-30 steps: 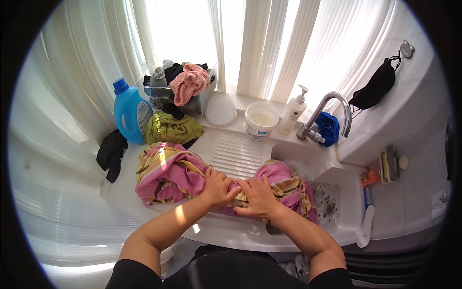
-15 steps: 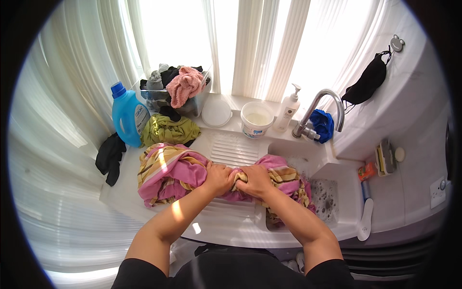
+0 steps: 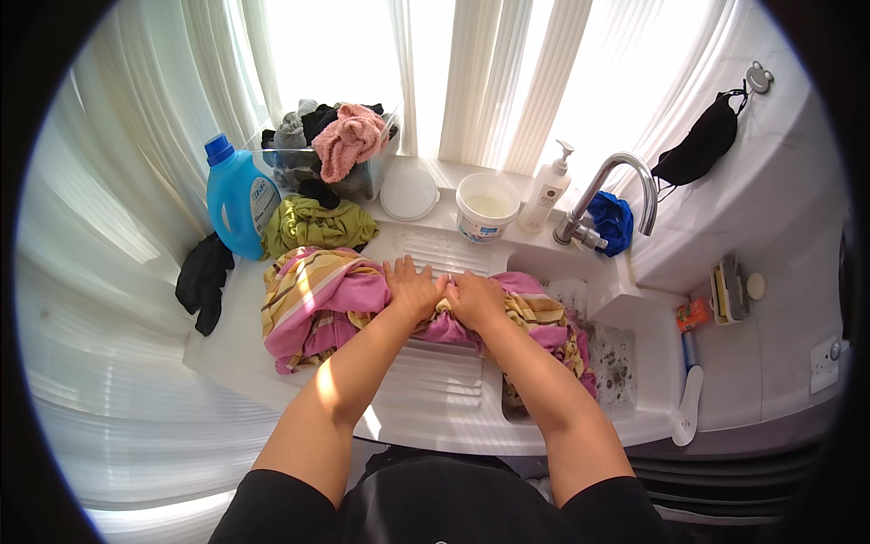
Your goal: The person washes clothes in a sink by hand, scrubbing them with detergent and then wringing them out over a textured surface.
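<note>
A large pink cloth with yellow and brown stripes (image 3: 335, 295) stretches across the ribbed washboard (image 3: 435, 367), its right end hanging into the sink basin (image 3: 634, 354). My left hand (image 3: 412, 290) presses on the middle of the cloth, fingers stretched and spread over its far edge. Close beside it, my right hand (image 3: 477, 301) has its fingers curled over the bunched cloth, gripping it. Both arms reach straight down onto the board. Foam and grey suds float in the basin water.
Behind the cloth lie a green garment (image 3: 317, 222), a blue detergent bottle (image 3: 240, 204) and a clear bin of laundry (image 3: 349, 168). A white tub (image 3: 487, 208), its lid (image 3: 409, 194), a pump bottle (image 3: 546, 192) and the faucet (image 3: 625, 163) line the back. A brush (image 3: 688, 408) rests at right.
Both hands have moved slightly away from me along the board, and the cloth's middle shifted with them. My left fingers, which were closed on the cloth, are now spread out.
</note>
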Tool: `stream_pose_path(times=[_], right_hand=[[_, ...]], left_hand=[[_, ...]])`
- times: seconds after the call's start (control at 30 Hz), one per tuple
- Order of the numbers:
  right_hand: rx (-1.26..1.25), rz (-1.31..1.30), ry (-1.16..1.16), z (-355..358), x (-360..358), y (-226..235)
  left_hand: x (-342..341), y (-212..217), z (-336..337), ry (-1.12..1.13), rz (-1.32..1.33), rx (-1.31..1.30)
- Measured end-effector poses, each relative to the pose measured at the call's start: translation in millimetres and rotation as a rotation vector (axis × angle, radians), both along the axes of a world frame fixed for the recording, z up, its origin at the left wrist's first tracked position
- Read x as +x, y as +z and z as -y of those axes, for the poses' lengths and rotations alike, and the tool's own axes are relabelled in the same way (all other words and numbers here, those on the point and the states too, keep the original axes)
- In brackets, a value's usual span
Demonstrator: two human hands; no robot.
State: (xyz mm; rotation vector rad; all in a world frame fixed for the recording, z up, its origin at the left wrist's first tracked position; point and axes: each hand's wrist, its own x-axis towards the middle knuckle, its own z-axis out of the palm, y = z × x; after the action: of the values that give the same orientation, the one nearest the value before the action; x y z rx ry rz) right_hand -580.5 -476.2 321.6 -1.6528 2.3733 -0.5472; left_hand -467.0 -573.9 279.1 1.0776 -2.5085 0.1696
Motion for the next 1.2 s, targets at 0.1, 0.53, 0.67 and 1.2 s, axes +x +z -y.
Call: stream_pose_path(times=[0.1, 0.53, 0.67, 1.2], right_hand=[[-0.215, -0.12, 0.31, -81.8, 21.3, 18.0], [-0.289, -0.119, -0.068, 2.6, -20.2, -8.7], [-0.302, 0.024, 0.253, -56.3, 0.3, 16.4], [-0.311, -0.034, 0.215, -31.8, 22.4, -2.4]], left_hand=[[60.7, 63.9, -44.6, -0.459, 0.127, 0.568], [-21.0, 14.0, 3.9, -0.17, -0.316, -0.181], [43.2, 46.8, -19.9, -0.491, 0.199, 0.49], [51.0, 8.8, -18.8, -0.342, -0.074, 0.212]])
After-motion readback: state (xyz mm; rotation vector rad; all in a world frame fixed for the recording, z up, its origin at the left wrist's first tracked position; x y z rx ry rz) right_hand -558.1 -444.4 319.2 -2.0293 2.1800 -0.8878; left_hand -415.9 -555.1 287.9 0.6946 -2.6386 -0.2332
